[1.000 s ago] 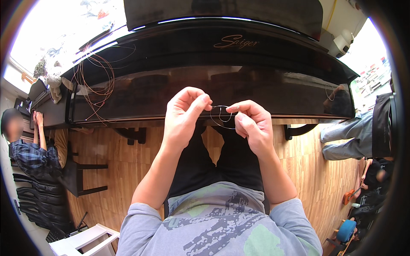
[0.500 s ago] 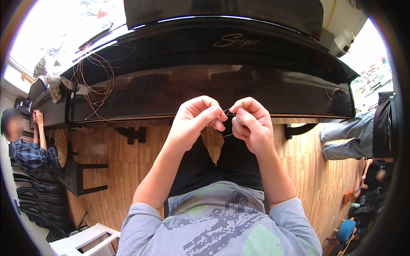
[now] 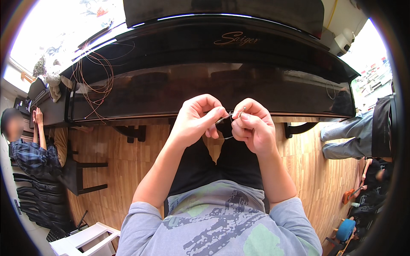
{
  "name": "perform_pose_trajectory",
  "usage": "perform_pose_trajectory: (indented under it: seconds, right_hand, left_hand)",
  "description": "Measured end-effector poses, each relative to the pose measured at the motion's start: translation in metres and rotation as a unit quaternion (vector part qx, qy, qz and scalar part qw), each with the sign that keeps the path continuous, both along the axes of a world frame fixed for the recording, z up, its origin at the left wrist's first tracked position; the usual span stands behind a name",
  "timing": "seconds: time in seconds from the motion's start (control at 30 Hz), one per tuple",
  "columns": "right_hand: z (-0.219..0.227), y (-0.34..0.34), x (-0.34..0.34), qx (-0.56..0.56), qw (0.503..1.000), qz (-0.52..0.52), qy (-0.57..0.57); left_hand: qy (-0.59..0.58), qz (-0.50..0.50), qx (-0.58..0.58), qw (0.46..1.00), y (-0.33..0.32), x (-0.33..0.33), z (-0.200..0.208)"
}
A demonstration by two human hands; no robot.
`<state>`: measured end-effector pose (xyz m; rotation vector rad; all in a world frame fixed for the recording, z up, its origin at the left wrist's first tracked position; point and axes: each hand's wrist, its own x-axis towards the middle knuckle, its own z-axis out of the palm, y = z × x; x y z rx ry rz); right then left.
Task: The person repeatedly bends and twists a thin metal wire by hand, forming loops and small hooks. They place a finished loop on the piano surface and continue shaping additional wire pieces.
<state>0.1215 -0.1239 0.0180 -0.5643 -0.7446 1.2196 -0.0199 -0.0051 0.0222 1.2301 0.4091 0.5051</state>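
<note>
Between my hands is a thin metal guitar string [image 3: 228, 138], bent into a small loop in front of the piano's lower edge. Thumb and forefinger of my left hand [image 3: 197, 121] pinch it on one side. My right hand [image 3: 255, 126] grips it opposite, its fingers curled. A tiny knob, apparently the string's end, pokes up above my right fingertips. Much of the string is hidden by my fingers. Loose coils of copper-coloured strings [image 3: 103, 89] lie on the left of the black piano [image 3: 179, 81]; another small loop of string [image 3: 330, 91] lies at its right end.
A person in a plaid shirt [image 3: 32, 155] sits at far left beside a black bench [image 3: 81, 177]. Someone in jeans [image 3: 348, 134] stands at right. A white stool [image 3: 85, 241] is at lower left; an orange ukulele-like instrument [image 3: 349, 194] shows at lower right.
The pinched string has turned slightly, and its small end knob stands out more clearly above my right fingers. My right hand has shifted a little; both hands keep their pinch.
</note>
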Motion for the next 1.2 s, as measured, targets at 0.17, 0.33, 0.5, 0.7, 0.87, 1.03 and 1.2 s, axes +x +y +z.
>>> perform_pose_trajectory:
  seconds: [0.17, 0.33, 0.5, 0.7, 0.87, 1.03, 1.2]
  right_hand:
    - [0.000, -0.002, 0.003, -0.009, 0.998, -0.017, -0.052]
    - [0.005, 0.001, -0.005, -0.083, 0.968, -0.131, -0.199]
    - [-0.003, 0.006, -0.007, -0.099, 0.897, -0.259, -0.343]
    - [-0.008, 0.011, -0.008, -0.036, 0.878, -0.358, -0.316]
    - [-0.007, 0.012, -0.011, -0.011, 0.900, -0.354, -0.254]
    - [-0.008, 0.011, -0.010, 0.010, 0.940, -0.304, -0.151]
    - [-0.001, 0.015, -0.014, 0.018, 0.955, -0.277, -0.105]
  left_hand:
    - [-0.030, 0.140, 0.037, 0.989, 0.006, -0.001, -0.002]
    - [-0.096, 0.252, 0.143, 0.952, 0.010, -0.006, 0.006]
    - [-0.102, 0.290, 0.230, 0.924, -0.003, -0.008, 0.011]
    - [-0.077, 0.279, 0.190, 0.938, -0.025, -0.004, -0.002]
    - [-0.068, 0.249, 0.127, 0.958, -0.045, 0.004, -0.020]
    - [-0.085, 0.338, 0.535, 0.770, -0.027, 0.014, -0.024]
    - [-0.042, 0.378, 0.666, 0.642, -0.026, 0.018, -0.027]
